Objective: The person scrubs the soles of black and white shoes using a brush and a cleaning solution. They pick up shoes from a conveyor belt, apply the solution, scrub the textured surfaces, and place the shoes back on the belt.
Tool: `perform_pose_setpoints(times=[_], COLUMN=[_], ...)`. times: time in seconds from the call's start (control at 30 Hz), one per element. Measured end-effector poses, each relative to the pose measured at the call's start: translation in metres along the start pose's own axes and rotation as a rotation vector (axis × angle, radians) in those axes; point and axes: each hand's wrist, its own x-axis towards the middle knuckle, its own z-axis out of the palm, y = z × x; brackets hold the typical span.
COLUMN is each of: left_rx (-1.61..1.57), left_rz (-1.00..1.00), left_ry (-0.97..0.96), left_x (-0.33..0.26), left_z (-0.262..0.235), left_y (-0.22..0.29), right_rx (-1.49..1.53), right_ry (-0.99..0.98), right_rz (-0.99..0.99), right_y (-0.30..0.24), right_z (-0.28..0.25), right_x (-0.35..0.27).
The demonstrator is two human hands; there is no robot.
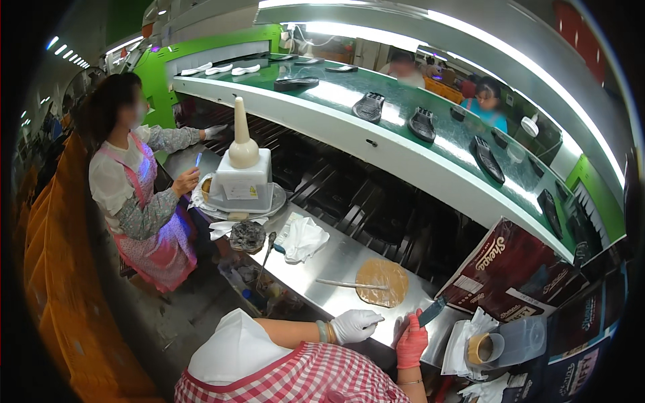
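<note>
My right hand (411, 344), in a coral-red glove, is closed around a dark teal, flat, elongated piece (432, 312) that sticks up past the fingers; its exact kind is unclear. Just left of it, my left hand (353, 326) wears a white glove. Its fingers are drawn together toward the right hand, and whatever may be in them is too small to make out. Beyond both hands, a round tan pad (388, 293) with a shiny wrap lies on the metal worktable (322, 273). A thin pale stick (339, 284) rests partly across that pad.
A green conveyor belt (322, 84) carries black shoe soles (369, 107) across the back. To the left stand a white tub (245, 181), a dark lump (247, 236), crumpled white cloth (306, 240) and a co-worker (144, 181). Shoe boxes (500, 269) and a clear container (524, 341) flank the right.
</note>
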Motion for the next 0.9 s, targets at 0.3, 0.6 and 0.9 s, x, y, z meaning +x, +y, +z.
perform_pose_setpoints(times=[0.3,0.6,0.9], left_rx=[0.056,0.076,0.39], left_rz=[0.115,0.138,0.346], left_ry=[-0.091,-0.176,-0.438], left_x=[0.006,0.006,-0.009], left_z=[0.013,0.014,-0.028], left_y=[0.005,0.006,-0.004], right_rx=[-0.004,0.021,0.056], right_ry=[-0.009,-0.039,-0.036], right_rz=[0.012,0.066,0.06], right_y=[-0.004,-0.003,0.002], right_z=[-0.004,-0.006,-0.005], right_x=[0.002,0.003,0.002])
